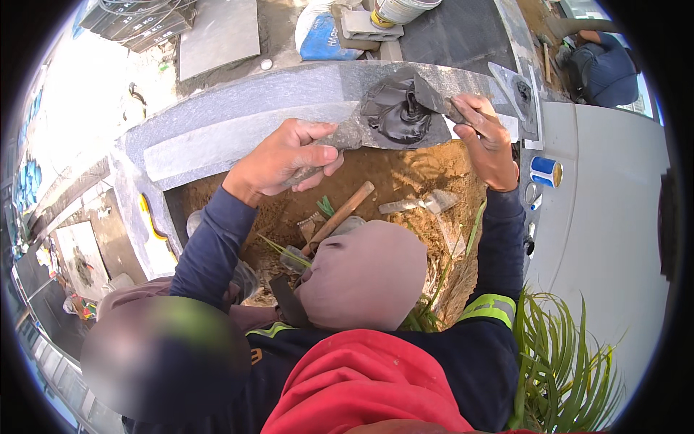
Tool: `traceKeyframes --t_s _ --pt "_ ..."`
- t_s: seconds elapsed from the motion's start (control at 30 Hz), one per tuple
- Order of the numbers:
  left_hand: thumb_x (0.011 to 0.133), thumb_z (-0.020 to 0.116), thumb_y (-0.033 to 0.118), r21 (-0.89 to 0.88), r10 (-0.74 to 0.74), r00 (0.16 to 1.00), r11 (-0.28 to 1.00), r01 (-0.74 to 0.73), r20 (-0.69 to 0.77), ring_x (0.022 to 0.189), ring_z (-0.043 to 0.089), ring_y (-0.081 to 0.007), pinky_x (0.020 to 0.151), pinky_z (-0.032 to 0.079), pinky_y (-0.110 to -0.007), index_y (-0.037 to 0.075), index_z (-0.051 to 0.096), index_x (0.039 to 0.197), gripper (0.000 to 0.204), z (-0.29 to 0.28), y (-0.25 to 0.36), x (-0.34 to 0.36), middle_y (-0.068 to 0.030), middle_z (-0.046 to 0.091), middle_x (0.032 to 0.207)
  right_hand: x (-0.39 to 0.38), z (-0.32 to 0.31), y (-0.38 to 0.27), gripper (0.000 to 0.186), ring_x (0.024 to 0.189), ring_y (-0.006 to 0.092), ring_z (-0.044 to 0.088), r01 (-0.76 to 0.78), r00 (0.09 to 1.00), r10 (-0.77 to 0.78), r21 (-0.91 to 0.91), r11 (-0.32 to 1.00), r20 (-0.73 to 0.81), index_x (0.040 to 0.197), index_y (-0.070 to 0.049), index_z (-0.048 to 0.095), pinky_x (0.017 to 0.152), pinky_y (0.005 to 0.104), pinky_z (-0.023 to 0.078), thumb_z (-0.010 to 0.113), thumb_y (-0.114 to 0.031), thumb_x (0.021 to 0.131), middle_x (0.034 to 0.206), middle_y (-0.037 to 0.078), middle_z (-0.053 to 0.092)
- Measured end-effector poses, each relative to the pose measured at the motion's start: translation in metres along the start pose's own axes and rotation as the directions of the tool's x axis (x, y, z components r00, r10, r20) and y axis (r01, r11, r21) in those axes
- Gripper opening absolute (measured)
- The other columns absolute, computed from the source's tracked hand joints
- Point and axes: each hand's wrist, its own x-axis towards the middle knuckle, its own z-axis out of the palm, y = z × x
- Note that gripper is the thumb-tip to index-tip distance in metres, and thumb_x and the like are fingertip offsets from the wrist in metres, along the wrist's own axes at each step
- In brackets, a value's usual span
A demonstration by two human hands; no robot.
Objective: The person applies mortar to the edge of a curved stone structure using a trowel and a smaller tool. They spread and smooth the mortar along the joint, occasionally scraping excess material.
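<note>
I have both hands raised over the near edge of the stone ledge (275, 90), with 2 tools between them; the left hand (289, 155) is closed round the handle of a trowel (350, 135), thumb on top; the right hand (486, 141) pinches the handle of a scraper (432, 98), its fingers drawn in narrow. The black paste (397, 126) sits in a glossy heap on the trowel's blade, and the scraper's blade seems to touch its upper right side; below the trowel I see soil (289, 192), and at the right a blue tin (545, 172) stands apart from both tools.

I judge the step in hand to be working or gathering the paste; I cannot tell mixing from scooping in this single view. To my eye the next move calls for a level trowel and a firm left grip, while the right wrist turns the scraper under the heap and folds it inward; tip the trowel too far, and I would expect paste to slide toward the soil.
</note>
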Motion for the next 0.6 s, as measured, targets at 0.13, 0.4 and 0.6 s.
traceKeyframes --t_s 0.13,0.4,0.6 --pt "0.091 0.073 0.036 0.032 0.035 0.998 0.999 -0.037 0.049 0.044 0.046 -0.0059 0.041 0.035 -0.021 -0.004 0.061 0.119 0.051 -0.010 -0.016 0.000 -0.0035 0.060 0.071 -0.012 0.001 -0.005 0.040 0.114 0.0258 0.058 -0.086 0.995 0.084 0.045 0.995 0.046 0.127 0.000 0.065 0.099 0.0329 0.044 0.065 0.003 0.087 0.123 0.015 0.061" --pt "0.096 0.066 0.034 0.118 0.401 0.901 0.915 -0.385 -0.167 0.052 0.049 -0.0066 0.048 0.039 -0.021 -0.003 0.060 0.113 0.041 -0.031 0.015 0.006 -0.0048 0.061 0.076 -0.061 0.074 0.037 0.044 0.112 0.0269 0.060 -0.394 0.901 0.426 0.261 0.881 -0.076 0.132 0.001 0.060 0.096 0.0345 0.046 0.068 -0.015 0.092 0.121 0.014 0.062" --pt "0.100 0.061 0.030 0.444 0.478 0.746 0.854 -0.271 -0.464 0.070 0.056 -0.0122 0.071 0.048 -0.028 0.002 0.063 0.114 0.031 -0.124 0.014 -0.019 -0.0050 0.062 0.079 0.010 0.219 0.024 0.037 0.110 0.0345 0.060 -0.211 0.977 0.210 -0.057 0.976 -0.021 0.119 0.000 0.062 0.094 0.0404 0.048 0.072 -0.018 0.088 0.117 0.016 0.064"
